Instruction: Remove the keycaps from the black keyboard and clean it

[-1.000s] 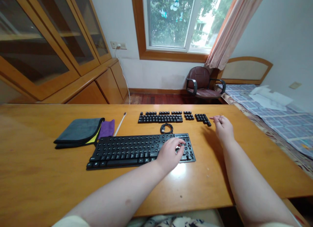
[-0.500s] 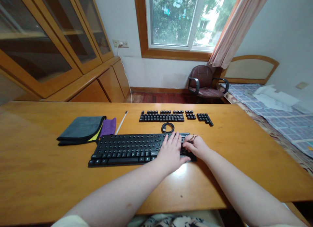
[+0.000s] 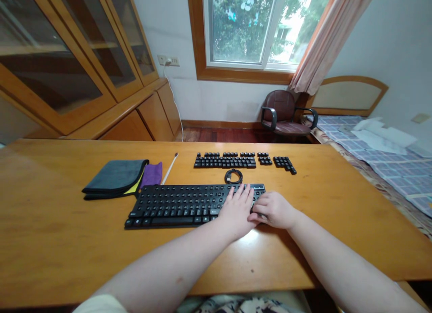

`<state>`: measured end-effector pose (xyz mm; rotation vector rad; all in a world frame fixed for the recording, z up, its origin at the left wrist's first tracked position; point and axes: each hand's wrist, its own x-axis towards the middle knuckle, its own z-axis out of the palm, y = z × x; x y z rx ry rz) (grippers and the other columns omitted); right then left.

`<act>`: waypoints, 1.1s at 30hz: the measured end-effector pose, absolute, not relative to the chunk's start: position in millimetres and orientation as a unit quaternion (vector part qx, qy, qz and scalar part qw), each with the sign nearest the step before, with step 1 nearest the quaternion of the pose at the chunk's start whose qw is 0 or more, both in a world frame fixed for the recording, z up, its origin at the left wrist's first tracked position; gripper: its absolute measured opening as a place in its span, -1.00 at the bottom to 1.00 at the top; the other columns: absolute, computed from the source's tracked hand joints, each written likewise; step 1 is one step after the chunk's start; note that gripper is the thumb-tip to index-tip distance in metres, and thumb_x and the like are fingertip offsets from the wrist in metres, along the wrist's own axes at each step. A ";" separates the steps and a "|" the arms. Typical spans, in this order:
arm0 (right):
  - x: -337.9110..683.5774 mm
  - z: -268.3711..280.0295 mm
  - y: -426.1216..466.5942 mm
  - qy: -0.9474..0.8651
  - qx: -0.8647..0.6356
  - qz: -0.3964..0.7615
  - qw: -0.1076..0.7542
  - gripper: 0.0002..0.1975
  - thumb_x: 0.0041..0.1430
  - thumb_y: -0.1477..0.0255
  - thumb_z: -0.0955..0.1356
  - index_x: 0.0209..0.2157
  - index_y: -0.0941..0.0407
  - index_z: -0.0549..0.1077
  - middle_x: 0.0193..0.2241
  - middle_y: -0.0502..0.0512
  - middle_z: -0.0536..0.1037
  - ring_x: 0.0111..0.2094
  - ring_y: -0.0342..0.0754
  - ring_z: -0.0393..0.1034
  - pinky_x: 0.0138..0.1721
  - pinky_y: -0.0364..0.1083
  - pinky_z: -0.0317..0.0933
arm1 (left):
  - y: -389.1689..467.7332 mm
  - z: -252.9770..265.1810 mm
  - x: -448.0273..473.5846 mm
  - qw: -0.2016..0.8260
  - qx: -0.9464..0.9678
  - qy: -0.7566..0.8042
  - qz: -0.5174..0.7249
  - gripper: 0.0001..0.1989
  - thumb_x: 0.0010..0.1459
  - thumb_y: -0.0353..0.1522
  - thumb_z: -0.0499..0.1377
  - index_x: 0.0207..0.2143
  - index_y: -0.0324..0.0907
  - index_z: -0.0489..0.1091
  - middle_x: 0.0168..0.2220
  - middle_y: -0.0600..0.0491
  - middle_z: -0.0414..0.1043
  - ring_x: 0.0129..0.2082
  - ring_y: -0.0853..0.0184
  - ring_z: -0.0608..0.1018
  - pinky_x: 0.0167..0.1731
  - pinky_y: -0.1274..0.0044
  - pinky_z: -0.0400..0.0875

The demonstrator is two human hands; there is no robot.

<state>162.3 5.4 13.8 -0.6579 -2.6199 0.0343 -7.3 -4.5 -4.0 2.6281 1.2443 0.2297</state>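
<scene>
A black keyboard (image 3: 175,200) lies lengthwise before me, many of its upper keycaps off and bare stems showing; its lower rows still carry caps. My left hand (image 3: 236,209) rests flat on its right part, fingers spread. Close beside it, my right hand (image 3: 275,209) is closed over the keyboard's right end, thumb and fingertips together low down near my left thumb. Whatever those fingertips hold, if anything, is hidden. Behind the keyboard, loose black keycaps (image 3: 225,163) stand in ordered rows, with a smaller number-pad group (image 3: 285,163) at their right.
A coiled black USB cable (image 3: 233,176) lies between keyboard and keycaps. To the left are a folded grey cloth (image 3: 114,176), a purple cloth (image 3: 151,174) and a thin white brush (image 3: 169,168). Beyond the wooden table (image 3: 50,214) stand an office chair (image 3: 281,113) and a bed.
My right hand has shifted down toward me and turned, its fingertips now nearer my left thumb. A thin brownish thing seen by its fingers before no longer shows. My left hand stays on the keyboard.
</scene>
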 end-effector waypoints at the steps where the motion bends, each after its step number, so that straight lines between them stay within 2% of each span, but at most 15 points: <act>1: 162.5 13.0 5.7 -0.943 -0.240 0.016 0.228 -0.66 0.23 0.30 0.24 -0.55 0.12 0.45 -0.65 0.07 0.46 -0.60 -0.14 0.29 -0.48 -0.13 0.14 | -5.5 -4.9 -6.5 0.112 0.895 0.424 0.081 -0.24 0.16 0.00 -0.16 0.26 -0.30 -0.07 0.30 -0.13 -0.15 0.29 0.12 -0.06 0.22 0.20 -0.20; 6: 166.9 11.4 8.1 -0.901 -0.308 0.118 0.281 -0.67 0.21 0.31 0.26 -0.55 0.13 0.47 -0.65 0.07 0.47 -0.60 -0.15 0.32 -0.49 -0.15 0.17 | -8.2 -12.4 -1.6 0.116 0.892 0.425 0.100 -0.14 0.09 0.13 -0.19 0.26 -0.28 -0.05 0.30 -0.11 -0.13 0.30 0.13 -0.10 0.23 0.19 -0.25; 9: 174.6 16.6 8.4 -0.825 -0.401 0.199 0.344 -0.62 0.22 0.30 0.24 -0.61 0.14 0.47 -0.67 0.07 0.48 -0.60 -0.15 0.35 -0.50 -0.17 0.21 | -7.4 -14.9 -0.2 0.116 0.891 0.426 0.106 -0.13 0.09 0.13 -0.17 0.26 -0.30 -0.06 0.30 -0.13 -0.14 0.30 0.13 -0.12 0.23 0.17 -0.25; 13: 183.2 17.5 12.9 -0.729 -0.501 0.241 0.399 -0.58 0.20 0.27 0.22 -0.63 0.15 0.48 -0.66 0.10 0.50 -0.59 -0.11 0.38 -0.50 -0.16 0.24 | -6.4 -11.1 -1.7 0.134 0.889 0.421 0.124 -0.15 0.08 0.10 -0.07 0.24 -0.30 -0.02 0.29 -0.16 -0.08 0.30 0.09 -0.08 0.22 0.15 -0.21; 17: 176.9 6.3 19.4 -0.641 -0.559 0.307 0.427 -0.60 0.13 0.20 0.26 -0.62 0.15 0.48 -0.68 0.09 0.49 -0.61 -0.09 0.38 -0.51 -0.14 0.25 | -5.8 0.2 -5.7 0.188 0.857 0.439 0.195 -0.32 0.09 -0.06 0.09 0.18 -0.23 0.11 0.21 -0.12 0.13 0.22 0.11 0.15 0.20 0.20 -0.03; 20: 166.1 2.1 18.6 -0.602 -0.561 0.344 0.452 -0.61 0.09 0.16 0.27 -0.60 0.14 0.47 -0.66 0.08 0.50 -0.59 -0.07 0.40 -0.50 -0.13 0.27 | -4.5 7.5 -7.2 0.266 0.809 0.447 0.274 -0.51 0.10 -0.24 0.15 0.08 -0.16 0.24 0.03 -0.04 0.36 0.02 0.23 0.39 0.07 0.35 0.25; 22: 160.1 3.1 15.6 -0.598 -0.550 0.350 0.465 -0.63 0.07 0.15 0.29 -0.60 0.13 0.46 -0.66 0.07 0.50 -0.58 -0.06 0.40 -0.50 -0.12 0.28 | -3.1 9.1 -7.0 0.315 0.775 0.446 0.319 -0.63 0.09 -0.32 0.16 -0.03 -0.15 0.32 -0.11 0.01 0.45 -0.13 0.29 0.47 -0.05 0.44 0.36; 25: 155.9 6.7 11.5 -0.601 -0.536 0.344 0.483 -0.67 0.05 0.17 0.31 -0.58 0.12 0.45 -0.63 0.07 0.50 -0.56 -0.05 0.40 -0.47 -0.10 0.29 | -0.5 6.5 -6.4 0.356 0.738 0.445 0.362 -0.74 0.07 -0.39 0.17 -0.14 -0.14 0.39 -0.22 0.05 0.47 -0.22 0.33 0.49 -0.12 0.48 0.40; 29: 158.0 9.8 11.5 -0.614 -0.534 0.355 0.459 -0.76 0.03 0.25 0.35 -0.52 0.13 0.49 -0.60 0.06 0.52 -0.52 -0.05 0.41 -0.43 -0.09 0.30 | 3.6 1.4 -6.3 0.393 0.704 0.437 0.399 -0.77 0.08 -0.40 0.15 -0.16 -0.16 0.40 -0.20 0.02 0.47 -0.20 0.32 0.50 -0.11 0.45 0.41; 33: 163.2 12.4 14.2 -0.638 -0.526 0.357 0.434 -0.81 -0.03 0.29 0.41 -0.43 0.13 0.53 -0.43 0.11 0.57 -0.38 -0.02 0.46 -0.29 -0.06 0.32 | 7.8 1.8 -7.0 0.444 0.656 0.435 0.429 -0.80 0.10 -0.42 0.12 -0.19 -0.19 0.41 -0.21 0.00 0.49 -0.21 0.33 0.53 -0.14 0.47 0.43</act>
